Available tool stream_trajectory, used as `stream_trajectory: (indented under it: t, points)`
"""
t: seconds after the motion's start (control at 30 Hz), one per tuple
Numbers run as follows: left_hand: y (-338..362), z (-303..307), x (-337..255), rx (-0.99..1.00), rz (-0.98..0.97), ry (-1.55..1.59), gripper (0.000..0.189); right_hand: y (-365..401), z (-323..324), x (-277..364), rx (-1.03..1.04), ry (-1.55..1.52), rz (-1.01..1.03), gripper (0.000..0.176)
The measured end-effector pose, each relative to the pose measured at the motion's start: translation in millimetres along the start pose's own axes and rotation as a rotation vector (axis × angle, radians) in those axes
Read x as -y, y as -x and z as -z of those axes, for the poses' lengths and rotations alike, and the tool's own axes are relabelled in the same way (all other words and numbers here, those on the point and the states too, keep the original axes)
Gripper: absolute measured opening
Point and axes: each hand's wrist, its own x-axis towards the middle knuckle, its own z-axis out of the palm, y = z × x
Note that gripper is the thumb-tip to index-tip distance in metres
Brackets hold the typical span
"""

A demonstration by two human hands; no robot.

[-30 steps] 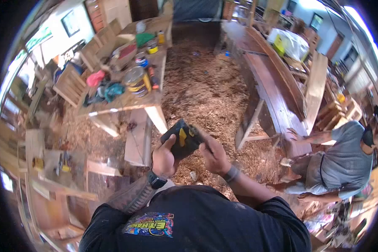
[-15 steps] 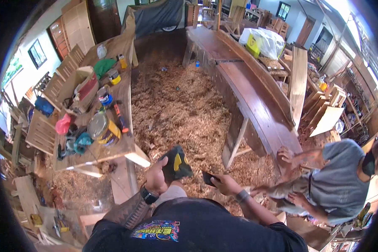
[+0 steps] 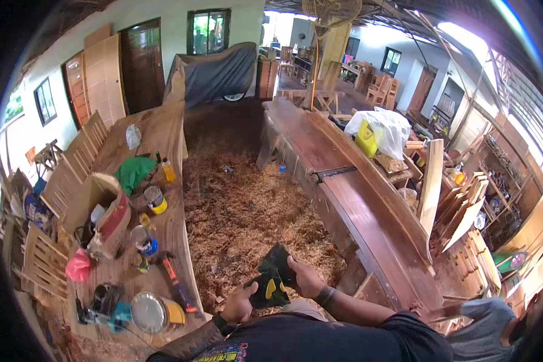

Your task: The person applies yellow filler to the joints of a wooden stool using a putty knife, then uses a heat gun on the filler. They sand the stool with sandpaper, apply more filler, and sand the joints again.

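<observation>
My left hand [image 3: 240, 304] grips a flat black sheet with a yellow patch [image 3: 276, 289] on its face, thumb on top. Closed on a smaller thin dark plate [image 3: 274, 260] is my right hand [image 3: 308, 279], with its thumb along the plate's edge. The two dark pieces overlap in front of my body, the plate lying at the upper edge of the sheet. Below them spreads a floor covered in wood shavings [image 3: 253, 211].
On the left, a wooden table [image 3: 184, 241] carries a hammer [image 3: 179, 285], a large can [image 3: 149, 312], smaller cans and a cardboard box [image 3: 81, 202]. A long reddish-brown board [image 3: 368, 223] rests at the right. A person in a grey shirt [image 3: 479, 335] is at the lower right.
My hands have come together, bringing the dark plate onto the yellow-patched sheet. The view has tilted up, and the person at right now sits lower in it.
</observation>
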Motion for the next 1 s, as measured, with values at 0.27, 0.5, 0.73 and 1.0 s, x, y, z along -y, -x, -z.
stream_trajectory:
  t: [0.27,0.5,0.73,1.0]
  points:
    - [-185,73,2,0.040,-0.062,0.348,0.037,-178,7,54,0.135,0.040,-0.093,0.044]
    - [-349,135,-153,-0.040,-0.023,-0.130,0.042,-405,39,133,0.263,0.235,-0.174,0.045]
    - [-489,197,-273,0.040,-0.270,0.397,0.055,-580,24,264,0.312,0.585,-0.211,0.065]
    - [-675,339,-282,-0.290,-0.309,0.538,0.038,-807,59,348,0.604,1.580,0.351,0.042]
